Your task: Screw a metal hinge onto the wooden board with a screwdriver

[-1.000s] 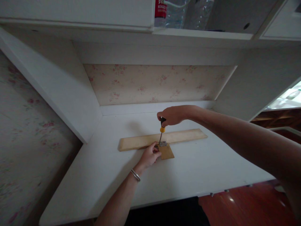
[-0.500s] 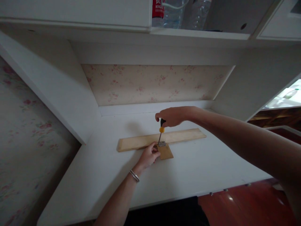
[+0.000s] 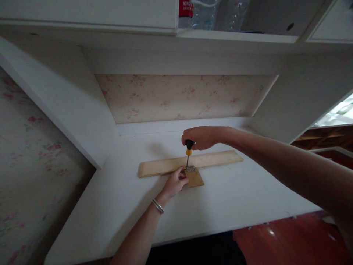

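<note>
My right hand [image 3: 202, 137] is closed around the black and yellow handle of a screwdriver [image 3: 189, 151]. Its shaft points down, with the tip at the left part of a metal hinge [image 3: 190, 168]. The hinge lies where a long, pale wooden board [image 3: 217, 158] meets a small, square wooden piece [image 3: 196, 179]. My left hand [image 3: 175, 182] pinches the left edge of the small piece beside the hinge, fingers bent. Any screw under the tip is too small to make out.
Both boards rest on a white desktop [image 3: 234, 195] between side panels. Plastic bottles [image 3: 204, 16] stand on the shelf overhead. Flowered wallpaper [image 3: 176, 97] covers the back, and a reddish floor [image 3: 275, 239] shows past the front edge.
My right hand has turned slightly on the screwdriver, and more of the black handle shows. The screwdriver stands a little more upright. My left hand keeps its hold.
</note>
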Demonstrator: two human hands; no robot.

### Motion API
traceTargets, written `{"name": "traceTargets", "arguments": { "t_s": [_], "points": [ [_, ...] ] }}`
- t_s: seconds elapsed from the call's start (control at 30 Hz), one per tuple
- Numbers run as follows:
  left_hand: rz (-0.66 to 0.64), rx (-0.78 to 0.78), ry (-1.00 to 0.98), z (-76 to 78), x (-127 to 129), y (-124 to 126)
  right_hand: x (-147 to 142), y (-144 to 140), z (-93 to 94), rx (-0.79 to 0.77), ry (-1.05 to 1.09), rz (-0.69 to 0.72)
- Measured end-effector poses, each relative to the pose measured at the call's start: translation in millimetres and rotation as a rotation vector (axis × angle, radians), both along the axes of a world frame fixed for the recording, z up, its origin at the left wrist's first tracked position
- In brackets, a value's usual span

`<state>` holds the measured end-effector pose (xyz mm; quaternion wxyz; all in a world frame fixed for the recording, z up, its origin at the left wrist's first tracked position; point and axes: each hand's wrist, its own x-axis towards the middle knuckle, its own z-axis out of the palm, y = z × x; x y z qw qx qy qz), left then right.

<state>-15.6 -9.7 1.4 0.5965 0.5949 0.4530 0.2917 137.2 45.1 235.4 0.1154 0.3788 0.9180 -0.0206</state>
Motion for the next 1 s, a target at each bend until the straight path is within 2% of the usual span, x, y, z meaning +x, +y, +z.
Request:
{"name": "traceTargets", "arguments": {
  "t_s": [0.17, 0.23, 0.4, 0.47, 0.57, 0.67, 0.73, 0.8, 0.9, 0.93, 1.0],
  "points": [
    [-0.006, -0.011, -0.015, -0.9, 0, 0, -4, 2, -5.3, 0.136, -0.071, -0.221],
    [-0.003, -0.013, -0.015, -0.9, 0, 0, -2, 3, -6.9, 0.143, -0.067, -0.183],
    [0.009, -0.013, 0.002, -1.4, -1, 1, -3, -2, -5.5, 0.019, 0.074, 0.018],
    [0.008, -0.018, -0.004, -1.8, -1, 1, -7, -6, -5.1, -0.011, 0.116, 0.032],
    [0.003, -0.004, -0.02, -1.9, -1, 1, -10, -8, -5.8, 0.038, 0.113, -0.094],
    [0.0, 0.008, -0.019, -0.7, 0, 0, -8, -6, -6.5, 0.151, 0.003, -0.32],
    [-0.002, -0.001, -0.011, 0.7, 0, 0, -4, -3, -6.6, 0.162, -0.07, -0.39],
    [-0.011, -0.006, -0.003, 1.8, 0, 0, 1, 0, -6.6, 0.113, -0.051, -0.317],
    [-0.01, 0.004, 0.0, 2.3, 0, 0, 5, 2, -7.3, 0.005, 0.06, -0.114],
    [-0.005, 0.008, -0.001, 2.1, 0, 0, 6, 3, -8.1, -0.007, 0.075, -0.094],
    [-0.003, 0.013, -0.006, 1.4, 1, 0, 5, 4, -10.3, 0.033, 0.049, -0.172]
  ]
}}
